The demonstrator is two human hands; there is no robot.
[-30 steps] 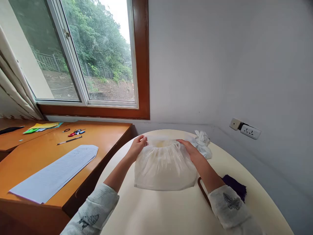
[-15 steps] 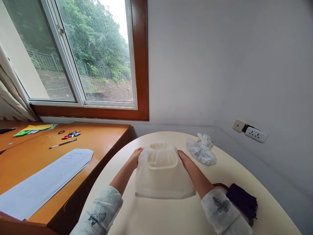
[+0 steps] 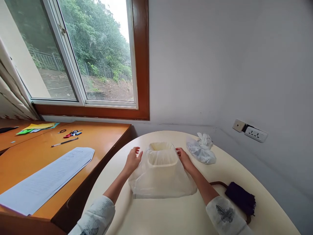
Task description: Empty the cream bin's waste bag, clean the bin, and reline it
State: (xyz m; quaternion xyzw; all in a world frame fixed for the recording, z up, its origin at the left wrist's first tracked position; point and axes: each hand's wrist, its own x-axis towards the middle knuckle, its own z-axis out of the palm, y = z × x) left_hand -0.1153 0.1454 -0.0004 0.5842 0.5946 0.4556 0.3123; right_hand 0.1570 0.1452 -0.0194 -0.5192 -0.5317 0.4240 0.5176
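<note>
A pale cream bin (image 3: pixel 161 161) stands upright near the middle of the round table. A thin translucent white plastic bag (image 3: pixel 156 187) lines its opening, folds over the rim and hangs loosely around the outside down to the tabletop. My left hand (image 3: pixel 133 159) is off the bag's left side, fingers spread and slightly curled, holding nothing. At the bag's upper right edge is my right hand (image 3: pixel 184 158), its fingers loosely bent and apart, close against the plastic. Whether those fingertips touch it is hard to tell.
A knotted plastic bag (image 3: pixel 202 150) sits at the table's back right. Nearer, on the right, lies a dark purple cloth (image 3: pixel 241 199) with a brown handle (image 3: pixel 218 183). The wooden desk (image 3: pixel 107 135) on the left bears papers (image 3: pixel 51 181), a pen (image 3: pixel 65 142) and keys (image 3: pixel 73 133).
Both hands have let go of the bag's sides. My left hand has moved left, away from it. The bag has spread outward over the bin, and its opening shows wider.
</note>
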